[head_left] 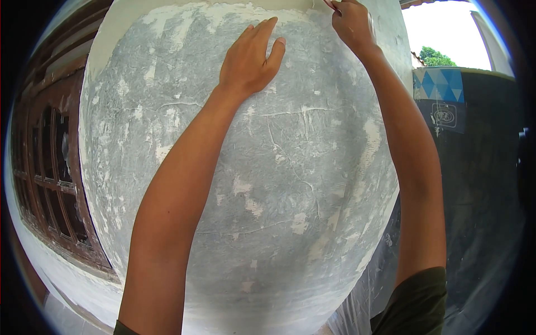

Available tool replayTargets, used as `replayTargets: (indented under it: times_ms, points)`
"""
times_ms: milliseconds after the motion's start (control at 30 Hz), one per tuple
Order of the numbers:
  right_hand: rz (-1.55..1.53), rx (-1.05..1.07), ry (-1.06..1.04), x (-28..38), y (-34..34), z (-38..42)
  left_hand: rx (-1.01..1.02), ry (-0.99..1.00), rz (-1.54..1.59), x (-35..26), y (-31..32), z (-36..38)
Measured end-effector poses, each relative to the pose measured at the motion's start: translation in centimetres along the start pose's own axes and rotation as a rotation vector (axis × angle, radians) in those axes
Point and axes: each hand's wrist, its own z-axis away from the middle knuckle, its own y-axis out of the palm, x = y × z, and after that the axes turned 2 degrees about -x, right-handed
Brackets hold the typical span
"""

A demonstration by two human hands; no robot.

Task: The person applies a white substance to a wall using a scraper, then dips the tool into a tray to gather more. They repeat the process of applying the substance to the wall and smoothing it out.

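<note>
A grey wall [223, 139] with patches of white filler and several thin cracks fills the middle of the view. My left hand [254, 58] is raised in front of its upper part, palm toward the surface, fingers stretched and thumb apart, with nothing in it. Higher and to the right, my right hand [355, 25] is closed around a thin tool with a reddish handle [333, 5]. Most of that tool is cut off by the top edge of the view. Smooth cream-coloured coating [167, 4] runs along the top of the wall, close to both hands.
To the left is a brown wooden window frame [53, 162] with dark panes. Dark sheeting [480, 184] hangs at the right, with a blue-and-white triangle pattern [439, 84] near its top. Clear plastic [354, 310] lies at the wall's lower right. A green tree [435, 57] shows outside.
</note>
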Motion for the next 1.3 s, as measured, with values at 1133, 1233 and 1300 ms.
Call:
replayTargets:
  times_ms: [1133,1233,1300]
  points:
    - [0.049,-0.113,-0.049,0.5,-1.0,-0.2,-0.065,0.045,-0.098,0.0,0.0,0.6]
    - [0.087,-0.074,-0.011,-1.3,1.0,-1.2,-0.048,0.011,-0.095,0.2,0.2,0.6]
    - [0.057,-0.067,0.038,-1.1,1.4,-0.4,-0.028,-0.018,-0.085,0.5,0.1,0.7]
